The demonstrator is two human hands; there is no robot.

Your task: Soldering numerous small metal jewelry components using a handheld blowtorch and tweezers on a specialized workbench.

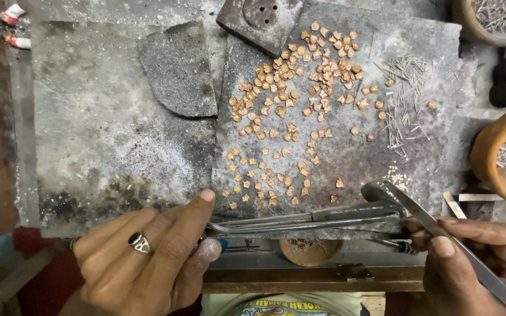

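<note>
My left hand (147, 257), with a dark-stone ring, grips the near end of a bent metal torch pipe (306, 221) that lies along the slab's front edge. My right hand (469, 257) holds long steel tweezers (417, 210), their tips just above the slab near its front right corner. Several small copper-coloured pieces (288, 99) are scattered over the dark grey slab (346, 152), densest at the top. A heap of thin silver wire bits (405, 99) lies to their right. A little patch of pale grains (397, 177) sits just beyond the tweezer tips.
A grey ash-stained board (101, 129) covers the left, with a curved slab shard (177, 67) on it. A square block with holes (260, 20) stands at the top. Clay bowls of wire bits sit at the right (502, 158) and top right (493, 20). A small clay dish (310, 250) lies below the slab.
</note>
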